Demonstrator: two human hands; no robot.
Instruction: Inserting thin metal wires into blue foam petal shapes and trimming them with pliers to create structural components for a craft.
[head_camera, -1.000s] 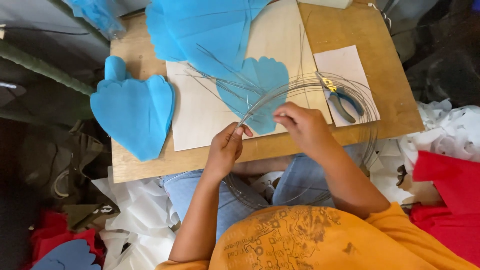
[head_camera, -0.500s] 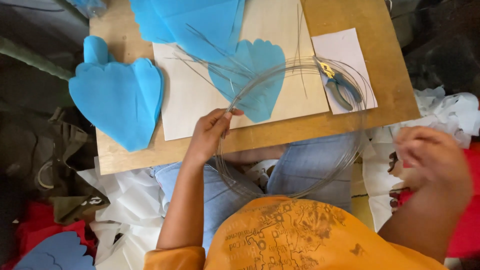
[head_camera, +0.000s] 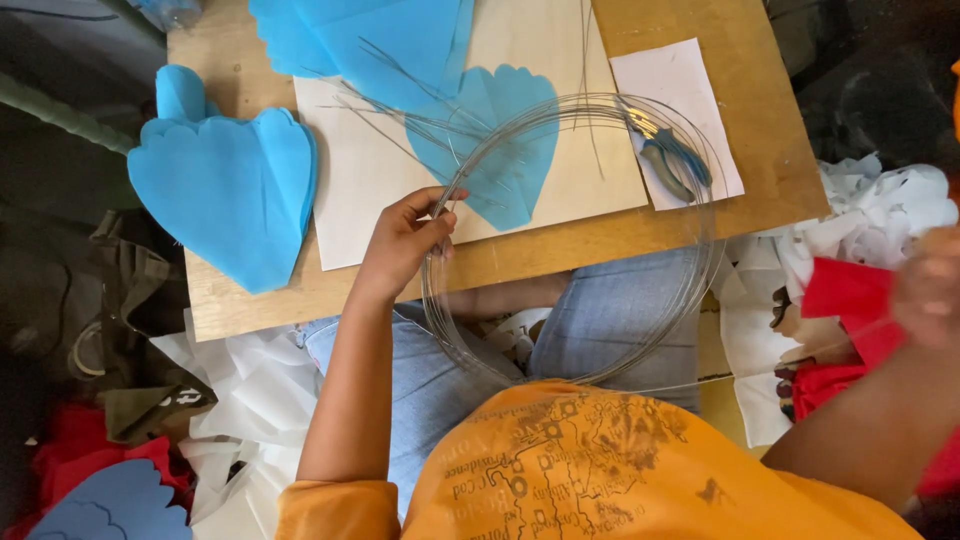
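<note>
Overhead view of a seated person at a low wooden board (head_camera: 770, 150). The left hand (head_camera: 405, 240) is closed in a pinch on the rim of a coil of thin wire (head_camera: 700, 270), fingers curled over the strands and thumb beneath. The coil stands as a large ring that extends from this hand away to the right, its far arc lying over the board and its near arc hanging above the person's lap in blue jeans (head_camera: 610, 320). The right hand (head_camera: 930, 285) is far out to the right, well apart from the coil, blurred; whether it is open or closed cannot be told. It lies over red fabric (head_camera: 850, 300) and white crumpled paper (head_camera: 880, 200).

Beyond the left hand, on a cream sheet (head_camera: 370, 190), lies a blue scalloped petal cut-out (head_camera: 500, 140), crossed by loose straight wire lengths (head_camera: 400, 110). Left of that hand a larger blue petal shape (head_camera: 225, 195) rests on the board's edge. Between the two hands, inside the far right arc of the coil, blue-handled pliers (head_camera: 675, 160) lie on a white paper sheet (head_camera: 670, 80). More blue paper (head_camera: 370, 40) lies at the far edge
</note>
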